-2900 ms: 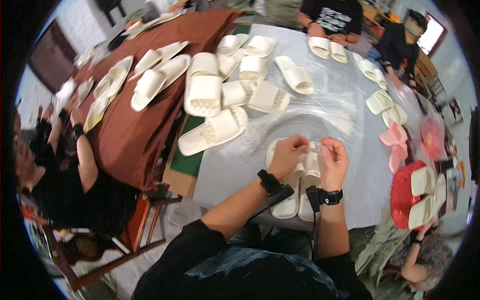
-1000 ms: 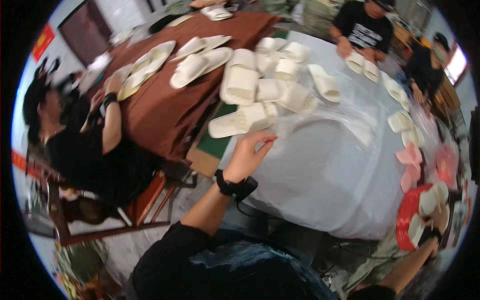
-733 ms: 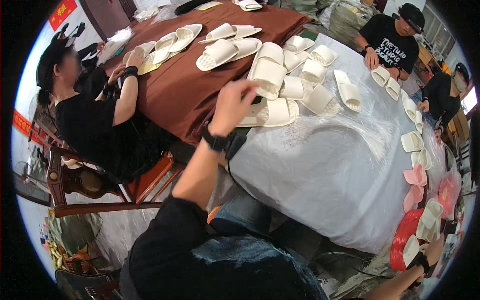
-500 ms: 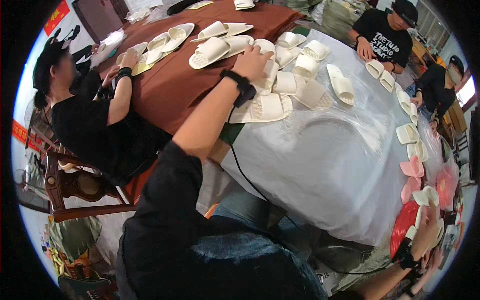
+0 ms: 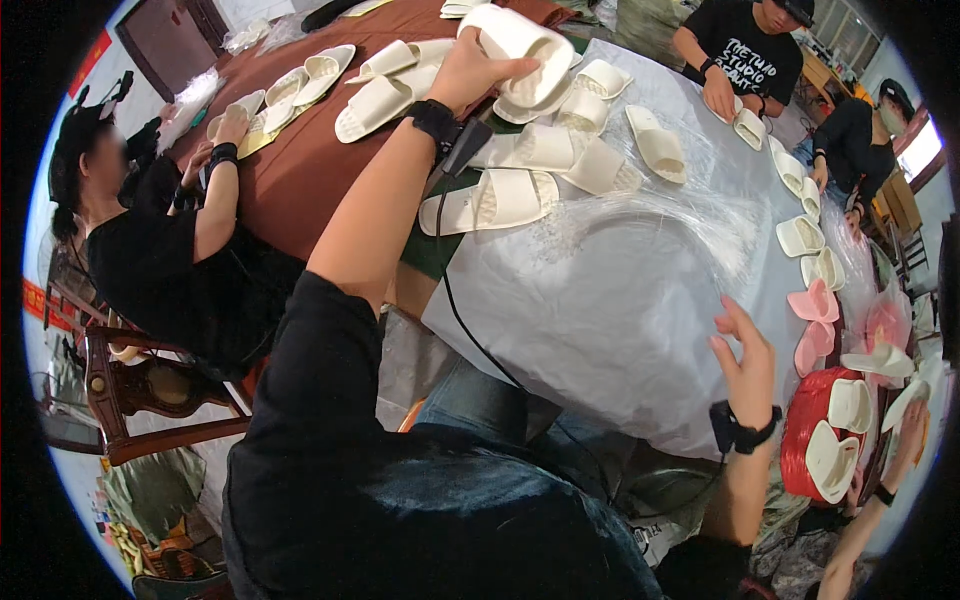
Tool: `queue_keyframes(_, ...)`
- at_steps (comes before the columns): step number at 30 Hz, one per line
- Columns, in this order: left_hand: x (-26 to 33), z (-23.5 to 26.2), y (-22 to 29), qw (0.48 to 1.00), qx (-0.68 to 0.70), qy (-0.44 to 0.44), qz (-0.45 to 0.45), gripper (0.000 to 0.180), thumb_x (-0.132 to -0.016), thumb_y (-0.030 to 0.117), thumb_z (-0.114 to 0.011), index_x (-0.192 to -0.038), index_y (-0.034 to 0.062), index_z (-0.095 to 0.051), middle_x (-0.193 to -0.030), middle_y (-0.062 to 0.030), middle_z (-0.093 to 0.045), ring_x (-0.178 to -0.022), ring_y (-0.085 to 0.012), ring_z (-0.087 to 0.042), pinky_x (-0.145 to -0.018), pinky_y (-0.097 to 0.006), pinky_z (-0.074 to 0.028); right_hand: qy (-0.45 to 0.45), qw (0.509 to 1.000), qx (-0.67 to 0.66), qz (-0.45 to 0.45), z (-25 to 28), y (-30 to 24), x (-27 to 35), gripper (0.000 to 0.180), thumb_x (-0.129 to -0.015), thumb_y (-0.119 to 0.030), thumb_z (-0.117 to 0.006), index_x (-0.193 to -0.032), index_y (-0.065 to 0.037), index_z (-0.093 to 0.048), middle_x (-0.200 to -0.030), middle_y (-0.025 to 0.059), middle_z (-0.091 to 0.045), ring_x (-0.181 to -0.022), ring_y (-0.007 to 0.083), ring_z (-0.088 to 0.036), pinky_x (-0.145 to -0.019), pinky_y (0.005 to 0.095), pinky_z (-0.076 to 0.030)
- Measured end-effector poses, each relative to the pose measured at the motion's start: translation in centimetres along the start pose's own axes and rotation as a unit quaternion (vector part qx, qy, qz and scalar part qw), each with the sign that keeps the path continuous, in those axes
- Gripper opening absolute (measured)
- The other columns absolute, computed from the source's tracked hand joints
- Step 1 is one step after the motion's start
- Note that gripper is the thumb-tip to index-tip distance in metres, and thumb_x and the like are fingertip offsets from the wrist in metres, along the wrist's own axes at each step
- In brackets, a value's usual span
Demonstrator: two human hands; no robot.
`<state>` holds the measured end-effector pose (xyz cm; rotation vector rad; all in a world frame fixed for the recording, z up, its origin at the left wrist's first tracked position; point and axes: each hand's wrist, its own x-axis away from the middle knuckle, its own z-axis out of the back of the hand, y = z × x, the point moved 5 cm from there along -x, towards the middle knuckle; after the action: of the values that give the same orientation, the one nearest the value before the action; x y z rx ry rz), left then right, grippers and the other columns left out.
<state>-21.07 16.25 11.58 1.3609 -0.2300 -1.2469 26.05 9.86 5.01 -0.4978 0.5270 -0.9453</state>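
My left hand [image 5: 468, 72] is closed round the side of a cream slipper [image 5: 508, 38], lifted above the far part of the table. Under and beside it lie more cream slippers, among them a single slipper [image 5: 492, 200] at the cloth's edge and another slipper [image 5: 657, 144] lying apart to the right. Fingers apart and holding nothing, my right hand [image 5: 745, 362] hovers over the near right edge of the table. Near it, two cream slippers [image 5: 832, 460] rest on a red roll [image 5: 808, 410].
Clear plastic film [image 5: 690, 240] lies across the grey table cover [image 5: 560, 310]. A dark cable [image 5: 470, 335] runs from my left wrist. Co-workers handle slippers at the left, far right and lower right. Pink slippers [image 5: 815, 325] stand along the right edge; a wooden chair [image 5: 165, 390] is at left.
My left hand has lifted a slipper off the pile. My right hand has moved left from the red roll, leaving slippers there. The view has shifted slightly.
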Motion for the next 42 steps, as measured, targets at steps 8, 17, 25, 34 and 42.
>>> queue_keyframes(8,11.4,-6.0,10.0,0.967,-0.131,0.048,-0.214,0.081,-0.048,0.033,-0.091,-0.106,-0.0061,-0.049,-0.094,-0.0239,-0.055,-0.09,-0.0407,-0.051,-0.081,-0.046,-0.044,0.03,0.859,-0.506,0.073,-6.7,-8.0,-4.6,0.081,-0.082,-0.021,-0.071,-0.148,-0.011,-0.025,-0.138,0.0178,-0.041,-0.116,0.026,-0.052,-0.093,0.034,-0.044)
queue_keyframes(17,24.0,-7.7,6.4,0.99,-0.099,-0.033,-0.096,0.075,-0.068,0.019,-0.082,-0.131,0.0081,-0.043,-0.125,-0.0159,-0.049,-0.113,-0.0317,-0.047,-0.089,-0.039,-0.046,0.181,0.796,-0.572,-0.073,-5.7,1.2,3.4,0.043,-0.091,-0.004,-0.056,-0.132,0.003,-0.043,-0.126,0.0128,-0.053,-0.114,0.0217,-0.053,-0.099,0.0369,-0.041)
queue_keyframes(25,27.7,-9.2,2.4,0.984,0.036,-0.075,0.158,0.073,-0.077,0.029,-0.077,-0.134,0.0038,-0.04,-0.129,-0.0182,-0.046,-0.118,-0.0351,-0.043,-0.097,-0.043,-0.04,0.2,0.723,-0.635,-0.186,-6.5,6.3,9.9,0.036,-0.095,-0.009,-0.048,-0.129,0.003,-0.045,-0.121,0.0141,-0.058,-0.112,0.0234,-0.057,-0.096,0.037,-0.046)
queue_keyframes(34,26.3,-11.5,3.9,0.967,-0.229,-0.102,-0.039,0.07,-0.068,0.023,-0.08,-0.129,0.0088,-0.048,-0.119,-0.0197,-0.049,-0.117,-0.0379,-0.042,-0.099,-0.047,-0.037,0.174,0.778,-0.576,-0.179,-0.9,14.9,12.4,0.032,-0.096,-0.014,-0.047,-0.127,-0.005,-0.047,-0.115,0.0111,-0.06,-0.099,0.0217,-0.063,-0.083,0.0355,-0.055)
queue_keyframes(42,23.3,-11.2,4.7,0.966,-0.224,-0.113,-0.06,0.067,-0.059,0.005,-0.069,-0.123,0.0154,-0.054,-0.108,-0.0096,-0.059,-0.104,-0.0303,-0.052,-0.086,-0.044,-0.038,0.162,0.842,-0.485,-0.171,3.3,12.6,4.4,0.021,-0.095,-0.01,-0.053,-0.113,0.0,-0.056,-0.101,0.0066,-0.064,-0.088,0.0144,-0.063,-0.076,0.0283,-0.052)
